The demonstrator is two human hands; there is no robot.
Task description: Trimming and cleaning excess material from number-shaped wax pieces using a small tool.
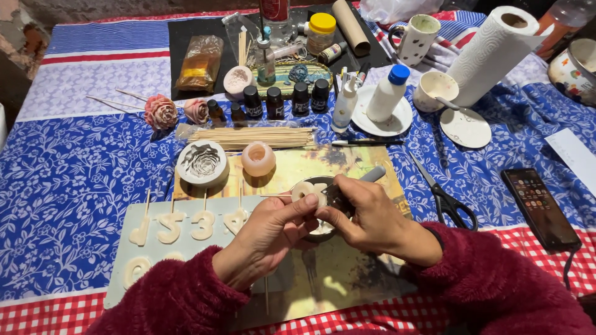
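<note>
Both hands pinching, left hand (267, 232) cream piece (305, 191), right hand (366, 220) tool (357, 180), scissors (444, 195) nearby

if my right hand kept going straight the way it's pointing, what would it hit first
Most likely the pale cast piece that the left hand pinches: the right hand points left, tool tip nearly on it. Depth is hard to judge.

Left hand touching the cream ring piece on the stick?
Touching. Head view: the left hand pinches the cream ring piece between thumb and fingertips, no gap visible.
</note>
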